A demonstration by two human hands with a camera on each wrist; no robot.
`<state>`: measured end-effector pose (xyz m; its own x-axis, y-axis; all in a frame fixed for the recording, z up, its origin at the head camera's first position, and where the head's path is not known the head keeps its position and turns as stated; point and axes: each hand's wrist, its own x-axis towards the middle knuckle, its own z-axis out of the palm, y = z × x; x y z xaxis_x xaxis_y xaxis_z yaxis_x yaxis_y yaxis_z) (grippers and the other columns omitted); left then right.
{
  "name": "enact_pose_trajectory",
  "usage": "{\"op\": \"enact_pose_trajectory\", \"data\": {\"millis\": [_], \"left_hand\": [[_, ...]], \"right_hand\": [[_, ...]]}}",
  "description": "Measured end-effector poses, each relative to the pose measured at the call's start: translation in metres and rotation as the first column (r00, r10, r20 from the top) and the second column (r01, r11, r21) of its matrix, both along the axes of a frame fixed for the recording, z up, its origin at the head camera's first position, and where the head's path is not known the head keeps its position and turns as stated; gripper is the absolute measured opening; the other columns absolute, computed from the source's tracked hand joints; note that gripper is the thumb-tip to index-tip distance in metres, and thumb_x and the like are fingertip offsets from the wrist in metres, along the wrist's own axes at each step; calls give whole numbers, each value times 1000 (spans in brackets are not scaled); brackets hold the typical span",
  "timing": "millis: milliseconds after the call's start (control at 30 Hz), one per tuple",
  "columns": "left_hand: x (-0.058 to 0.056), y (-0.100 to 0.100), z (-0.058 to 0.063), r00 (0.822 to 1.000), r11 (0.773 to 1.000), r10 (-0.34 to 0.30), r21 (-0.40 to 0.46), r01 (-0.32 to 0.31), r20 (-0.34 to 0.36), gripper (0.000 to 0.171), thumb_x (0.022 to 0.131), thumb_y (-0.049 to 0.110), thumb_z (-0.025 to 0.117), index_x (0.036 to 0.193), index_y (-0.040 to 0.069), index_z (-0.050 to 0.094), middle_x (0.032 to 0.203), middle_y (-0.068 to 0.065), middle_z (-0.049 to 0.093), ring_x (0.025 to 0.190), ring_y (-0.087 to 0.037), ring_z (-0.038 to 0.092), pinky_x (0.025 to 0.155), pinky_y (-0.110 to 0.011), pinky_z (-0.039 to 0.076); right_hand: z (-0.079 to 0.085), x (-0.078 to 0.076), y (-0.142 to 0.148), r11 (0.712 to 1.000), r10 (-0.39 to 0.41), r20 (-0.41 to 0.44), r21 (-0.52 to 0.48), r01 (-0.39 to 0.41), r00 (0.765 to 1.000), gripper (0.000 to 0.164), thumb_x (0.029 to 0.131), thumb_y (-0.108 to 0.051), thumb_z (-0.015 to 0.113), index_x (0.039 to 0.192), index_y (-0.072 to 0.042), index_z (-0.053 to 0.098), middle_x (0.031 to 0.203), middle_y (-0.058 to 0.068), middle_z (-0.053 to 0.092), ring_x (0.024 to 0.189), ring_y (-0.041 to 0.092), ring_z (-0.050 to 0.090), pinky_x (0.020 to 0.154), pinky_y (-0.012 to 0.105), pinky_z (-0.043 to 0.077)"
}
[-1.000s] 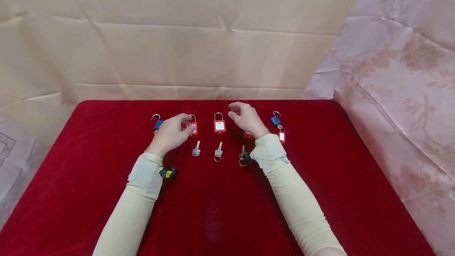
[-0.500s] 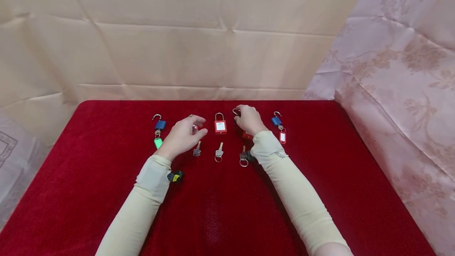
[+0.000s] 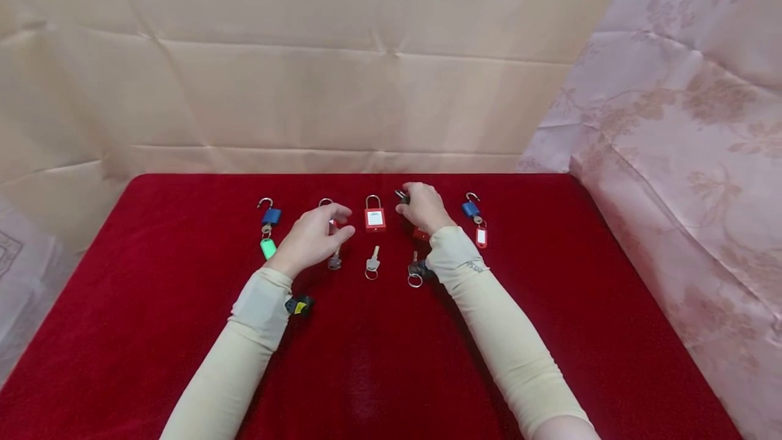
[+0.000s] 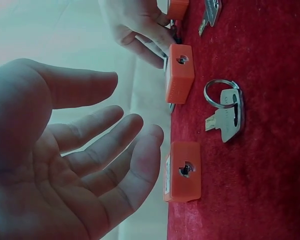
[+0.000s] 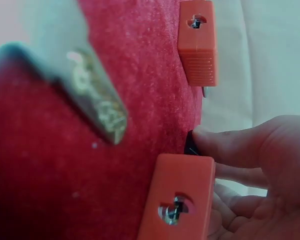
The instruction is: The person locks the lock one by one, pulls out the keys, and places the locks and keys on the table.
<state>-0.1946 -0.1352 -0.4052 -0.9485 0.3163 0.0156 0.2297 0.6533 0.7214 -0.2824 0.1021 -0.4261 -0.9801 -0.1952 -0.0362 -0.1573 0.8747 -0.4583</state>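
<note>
1. A second ago the right hand hovered with fingers apart; now its thumb and fingers are curled, pinching a small black piece with a silvery metal shackle.
2. The left hand has shifted right and nearer, uncovering a bright green plastic tag; its fingers are loosely bent and well apart, holding nothing.
3. The black piece is just beyond the right-hand red block-shaped padlock, which partly screens it in the right wrist view.
4. A middle red padlock with a white label lies between the hands, near a silver key on a ring.
5. The black piece's shackle points far-left; the hand hides its body, so I cannot tell its long axis. The middle padlock's shackle points away from the person.
</note>
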Motion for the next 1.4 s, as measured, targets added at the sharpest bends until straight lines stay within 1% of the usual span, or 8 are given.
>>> {"op": "enact_pose_trajectory", "data": {"millis": [167,400,667,767,867,1033,1233,1400], "left_hand": [[-1,-2,-3,1000,1000,0,-7,0,14,43,97,23,69,135,3,60,123,-14,65,97,-26,63,83,-42,54],[-4,-3,-5,1000,1000,-3,-13,4,22,42,98,22,68,134,2,60,125,-16,65,98,-27,63,86,-43,54],[-4,-7,-5,1000,1000,2,-6,-2,28,43,98,22,68,135,2,60,126,-16,65,101,-27,63,87,-44,54],[-1,-12,-5,999,1000,20,-10,-19,30,43,97,21,68,134,2,60,124,-14,65,101,-27,63,87,-45,54],[1,-16,-5,1000,1000,21,-11,-21,18,42,97,21,69,133,2,61,121,-14,66,98,-26,63,86,-45,54],[-1,-10,-4,1000,1000,3,13,-3,-5,41,97,21,68,131,1,62,122,-14,67,98,-26,64,86,-44,54],[-3,-1,-1,1000,1000,-10,26,11,-29,41,97,23,68,131,2,62,122,-14,67,99,-25,64,87,-44,54],[-3,2,0,999,999,-18,43,20,-40,40,97,23,68,131,2,63,121,-13,68,98,-25,64,88,-44,54]], "right_hand": [[-4,-1,0,998,-29,1,-55,29,1000,43,93,-16,75,132,-1,65,125,17,68,114,29,64,100,42,49],[-7,-4,4,991,-67,9,-118,68,998,28,92,-16,76,117,-4,73,107,11,75,100,24,70,91,39,53],[3,2,0,968,-56,9,-245,56,998,38,93,-13,75,129,-4,68,113,12,72,106,23,67,96,38,51],[9,10,-6,943,-11,0,-332,10,1000,39,94,-12,74,131,-4,67,114,12,72,105,23,67,93,36,52],[12,20,-12,901,31,-5,-433,-30,1000,38,95,-11,72,132,-2,66,112,13,72,102,23,67,84,33,54],[21,33,-10,831,46,19,-556,-28,999,40,95,-11,72,134,-4,65,111,12,70,98,23,67,80,31,54],[30,43,-8,767,87,61,-641,-28,994,45,93,-8,73,137,-4,63,109,12,69,92,24,67,83,34,57],[31,47,-9,740,117,59,-671,-48,991,44,93,-6,74,136,-7,64,108,11,69,94,24,67,83,32,57]]}}
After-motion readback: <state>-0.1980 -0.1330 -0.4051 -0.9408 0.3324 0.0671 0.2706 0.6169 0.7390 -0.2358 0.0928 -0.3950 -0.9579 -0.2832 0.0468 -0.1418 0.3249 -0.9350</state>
